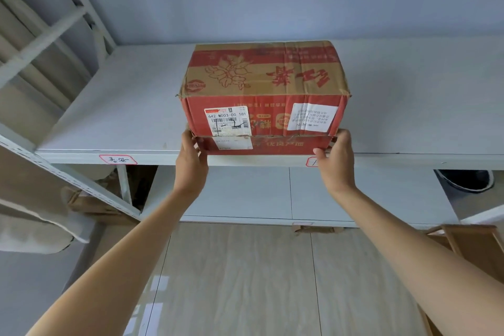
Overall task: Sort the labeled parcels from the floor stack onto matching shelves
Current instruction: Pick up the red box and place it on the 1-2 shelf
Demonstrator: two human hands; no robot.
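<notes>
A red and brown cardboard parcel (263,95) with two white shipping labels sits upside down on the white upper shelf (109,106), its near end at the shelf's front edge. My left hand (192,157) grips its lower left corner. Its lower right corner is held by my right hand (336,158). A red-bordered handwritten tag (117,159) is stuck on the shelf's front rim to the left. A second tag (312,162) is partly hidden behind my right hand.
A lower white shelf (245,194) lies beneath. Brown cardboard boxes (471,245) lie on the floor at the right, more cardboard (90,203) under the shelf at left. A dark round object (466,180) sits at right. The shelf's metal upright (68,172) slants at left.
</notes>
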